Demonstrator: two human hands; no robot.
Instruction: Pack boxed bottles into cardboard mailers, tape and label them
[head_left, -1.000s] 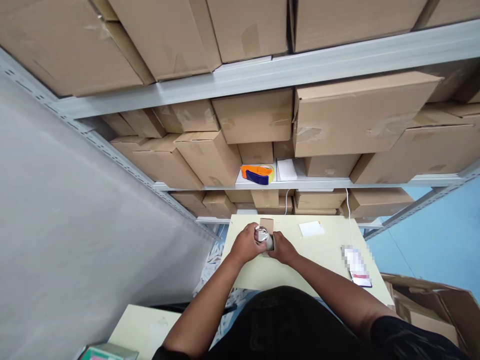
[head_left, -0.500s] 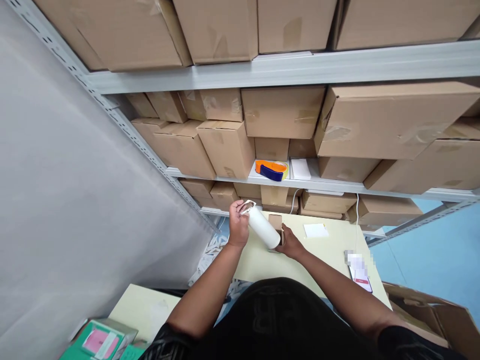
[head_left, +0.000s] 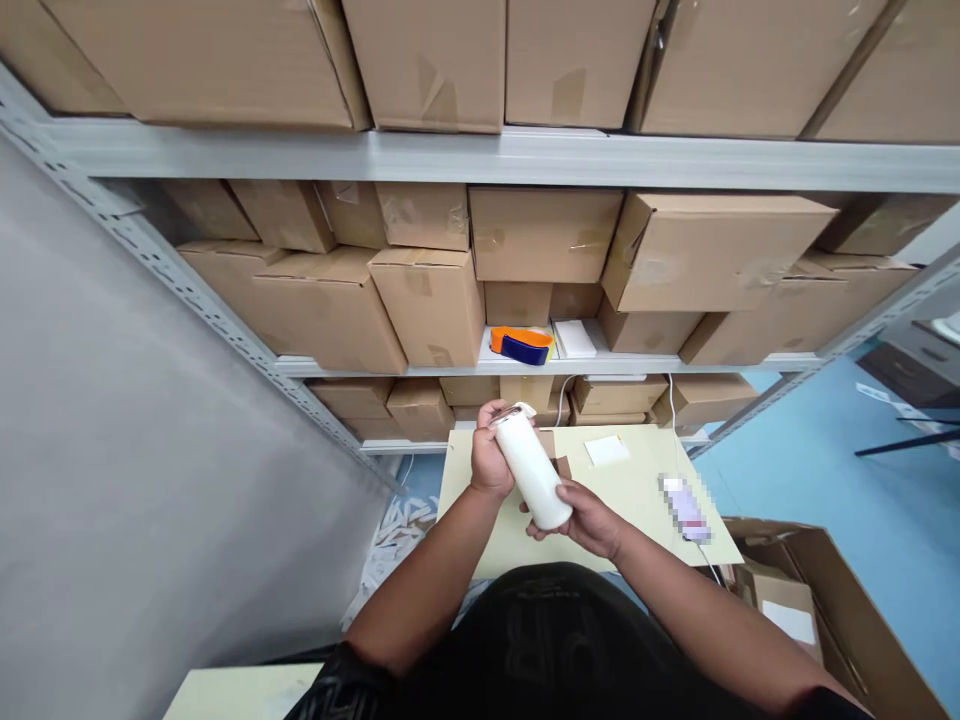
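Left hand (head_left: 489, 458) closed around the upper end of the white bottle (head_left: 531, 470); right hand (head_left: 589, 517) cups and grips its base. Bottle held tilted above the counter (head_left: 645, 490), small cardboard box (head_left: 555, 455) just behind it. Tape dispenser (head_left: 521, 345) on shelf beyond.

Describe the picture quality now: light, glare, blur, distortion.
Head view: soft, even light with no hard shadows. The white bottle, gripped by the left hand and right hand, is bright but shows no harsh glare. The wide lens makes the shelf rail and the uprights splay outward. A pixelated patch masks something on the table. The rest is fairly sharp.
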